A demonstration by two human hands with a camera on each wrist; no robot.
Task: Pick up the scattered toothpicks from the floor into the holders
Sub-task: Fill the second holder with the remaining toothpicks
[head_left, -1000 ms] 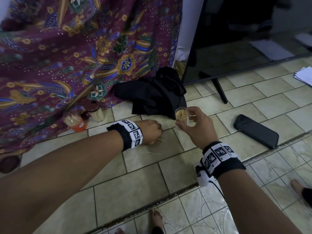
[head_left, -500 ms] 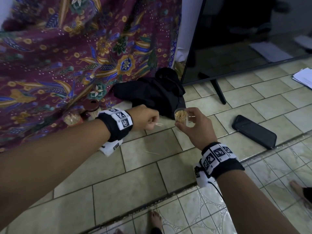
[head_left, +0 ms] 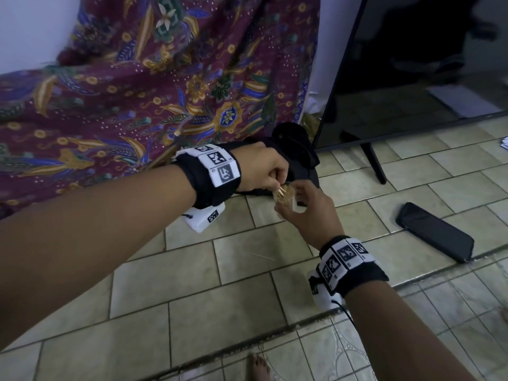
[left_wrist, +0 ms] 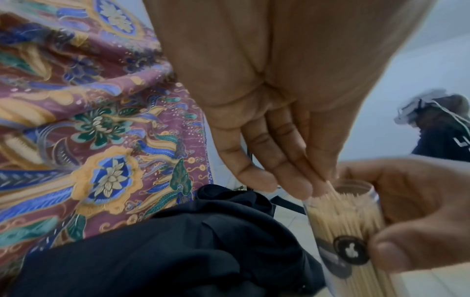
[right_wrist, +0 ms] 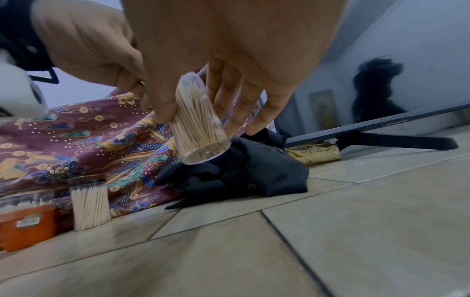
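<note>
My right hand (head_left: 308, 213) grips a clear round holder (head_left: 286, 198) packed with toothpicks, raised above the floor; the same holder (right_wrist: 198, 124) shows tilted in the right wrist view. My left hand (head_left: 264, 171) pinches a toothpick (left_wrist: 331, 187) and pokes its tip into the holder's (left_wrist: 348, 221) open mouth. One loose toothpick (head_left: 263, 256) lies on the tile between my arms. Two more holders stand by the cloth: a clear one (right_wrist: 90, 203) and an orange one (right_wrist: 26, 227), both hidden by my left arm in the head view.
A patterned maroon cloth (head_left: 123, 105) drapes the back left. A black garment (head_left: 297, 149) lies behind the hands. A TV (head_left: 412, 64) on a leg stands at right, with a black phone (head_left: 435, 232) on the tiles. Bare toes (head_left: 258, 367) show at the bottom edge.
My left hand lifted from the floor with a toothpick and moved right to the holder's mouth. The right hand kept the holder raised, almost in place.
</note>
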